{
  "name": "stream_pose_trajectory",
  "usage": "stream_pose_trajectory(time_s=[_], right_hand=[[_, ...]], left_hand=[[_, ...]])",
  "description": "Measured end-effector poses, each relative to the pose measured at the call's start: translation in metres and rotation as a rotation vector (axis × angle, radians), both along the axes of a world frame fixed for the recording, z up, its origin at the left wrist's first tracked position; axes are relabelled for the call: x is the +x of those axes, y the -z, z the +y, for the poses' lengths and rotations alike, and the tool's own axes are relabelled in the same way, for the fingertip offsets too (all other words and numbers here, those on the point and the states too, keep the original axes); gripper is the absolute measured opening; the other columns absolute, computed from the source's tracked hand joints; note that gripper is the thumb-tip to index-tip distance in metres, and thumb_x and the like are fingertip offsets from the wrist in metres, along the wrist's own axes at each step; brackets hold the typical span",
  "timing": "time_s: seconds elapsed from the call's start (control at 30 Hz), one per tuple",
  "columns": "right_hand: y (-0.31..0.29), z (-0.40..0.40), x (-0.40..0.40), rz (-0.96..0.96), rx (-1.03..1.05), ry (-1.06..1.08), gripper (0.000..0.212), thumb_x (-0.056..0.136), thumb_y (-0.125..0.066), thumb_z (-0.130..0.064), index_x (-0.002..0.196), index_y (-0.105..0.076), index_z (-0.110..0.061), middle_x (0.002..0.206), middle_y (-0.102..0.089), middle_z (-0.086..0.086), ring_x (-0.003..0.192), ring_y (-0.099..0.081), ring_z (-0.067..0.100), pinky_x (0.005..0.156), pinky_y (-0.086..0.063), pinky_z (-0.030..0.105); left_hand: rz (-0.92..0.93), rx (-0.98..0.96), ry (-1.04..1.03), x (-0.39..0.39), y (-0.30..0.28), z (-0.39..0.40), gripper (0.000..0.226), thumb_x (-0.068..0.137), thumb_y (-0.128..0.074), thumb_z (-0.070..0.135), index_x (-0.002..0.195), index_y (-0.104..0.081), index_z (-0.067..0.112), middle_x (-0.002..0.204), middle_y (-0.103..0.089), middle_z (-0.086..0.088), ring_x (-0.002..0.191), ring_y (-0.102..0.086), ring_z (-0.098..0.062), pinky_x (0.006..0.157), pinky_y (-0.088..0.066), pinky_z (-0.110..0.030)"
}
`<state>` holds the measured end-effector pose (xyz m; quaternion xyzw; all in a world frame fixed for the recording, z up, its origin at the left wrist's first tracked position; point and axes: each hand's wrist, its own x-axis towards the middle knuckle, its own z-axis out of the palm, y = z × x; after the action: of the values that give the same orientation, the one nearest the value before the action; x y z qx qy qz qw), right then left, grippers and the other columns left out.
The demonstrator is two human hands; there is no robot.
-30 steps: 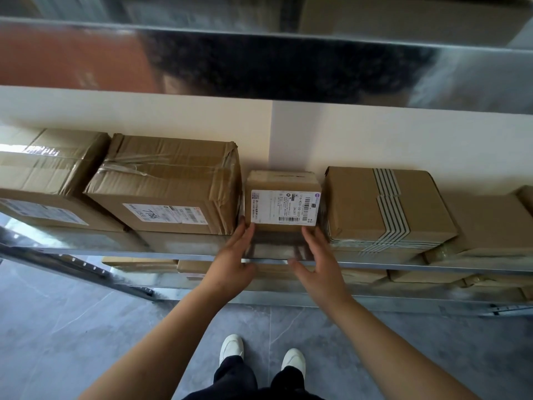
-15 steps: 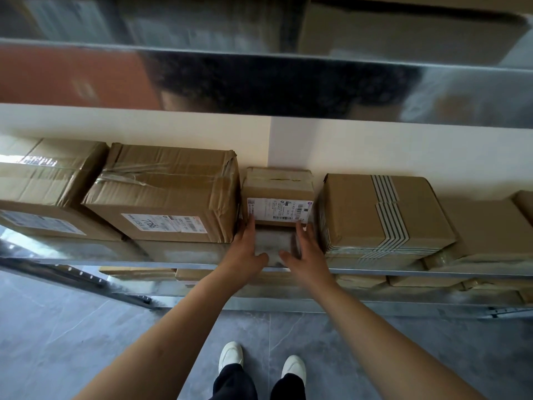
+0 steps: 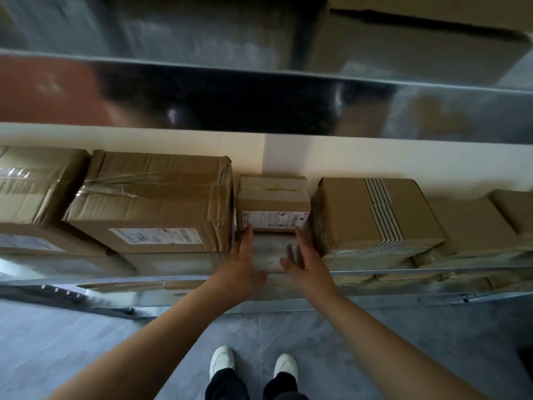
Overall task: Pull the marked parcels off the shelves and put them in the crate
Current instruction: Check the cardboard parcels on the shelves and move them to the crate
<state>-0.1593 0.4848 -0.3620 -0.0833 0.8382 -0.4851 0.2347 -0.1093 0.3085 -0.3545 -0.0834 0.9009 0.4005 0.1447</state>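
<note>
Small labelled parcel (image 3: 273, 202): on metal shelf (image 3: 432, 271), now set further back than a second ago, between large taped box (image 3: 155, 197) and striped-tape box (image 3: 372, 215). Left hand (image 3: 240, 262), right hand (image 3: 307, 264): fingers straight, tips at parcel's lower front corners, holding nothing; both advanced deeper

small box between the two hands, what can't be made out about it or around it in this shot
- Small box, head view: the label print is too blurred and small to read.
- Left hand and right hand, head view: motion blur hides whether the fingertips press the box sides.
- Crate: not in view.
- Upper shelf, head view: contents blurred and cut off by the top edge.
</note>
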Motion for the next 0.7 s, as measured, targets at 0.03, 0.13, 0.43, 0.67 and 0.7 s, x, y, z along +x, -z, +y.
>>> stream_pose_trajectory(time_s=[0.03, 0.13, 0.43, 0.67, 0.7], right_hand=[[-0.001, 0.002, 0.001, -0.025, 0.001, 0.004, 0.087, 0.080, -0.063, -0.053, 0.152, -0.016, -0.045, 0.163, -0.013, -0.012, 0.143, -0.030, 0.004, 0.118, -0.032, 0.041], [-0.009, 0.004, 0.001, -0.055, 0.049, -0.045, 0.081, 0.089, -0.065, -0.039, 0.154, -0.016, -0.040, 0.162, -0.023, -0.003, 0.138, -0.037, 0.002, 0.109, -0.035, 0.020], [-0.045, 0.056, 0.028, -0.050, 0.223, -0.298, 0.073, 0.096, -0.058, -0.039, 0.149, -0.010, -0.052, 0.156, -0.013, -0.028, 0.143, -0.015, -0.006, 0.117, -0.019, 0.023], [-0.077, 0.130, 0.023, 0.038, 0.185, -0.284, 0.059, 0.096, -0.056, -0.044, 0.140, -0.021, -0.063, 0.143, -0.018, -0.048, 0.130, -0.016, -0.029, 0.090, -0.026, -0.005], [-0.079, 0.147, 0.020, 0.057, 0.175, -0.261, 0.058, 0.095, -0.057, -0.043, 0.140, -0.024, -0.063, 0.142, -0.021, -0.048, 0.129, -0.017, -0.029, 0.089, -0.028, -0.004]], left_hand=[[-0.008, -0.044, 0.062, 0.003, 0.000, -0.003, 0.111, 0.080, -0.061, 0.045, 0.147, 0.027, 0.035, 0.164, 0.011, -0.006, 0.151, -0.002, -0.028, 0.120, -0.021, -0.045], [-0.039, -0.090, 0.227, 0.012, -0.004, -0.013, 0.109, 0.086, -0.060, 0.038, 0.145, 0.031, 0.037, 0.163, 0.015, -0.006, 0.151, -0.002, -0.029, 0.119, -0.022, -0.045], [-0.004, -0.056, 0.422, 0.029, -0.019, -0.006, 0.099, 0.096, -0.057, 0.034, 0.138, 0.031, 0.046, 0.162, 0.022, 0.000, 0.151, 0.005, -0.018, 0.121, -0.013, -0.033], [0.022, -0.050, 0.432, 0.024, -0.024, 0.022, 0.096, 0.095, -0.058, 0.035, 0.143, 0.024, 0.049, 0.163, 0.013, 0.007, 0.150, -0.005, -0.010, 0.115, -0.013, -0.017], [0.039, -0.052, 0.417, 0.022, -0.027, 0.032, 0.096, 0.095, -0.059, 0.034, 0.143, 0.023, 0.049, 0.163, 0.009, 0.008, 0.150, -0.006, -0.009, 0.113, -0.013, -0.013]])
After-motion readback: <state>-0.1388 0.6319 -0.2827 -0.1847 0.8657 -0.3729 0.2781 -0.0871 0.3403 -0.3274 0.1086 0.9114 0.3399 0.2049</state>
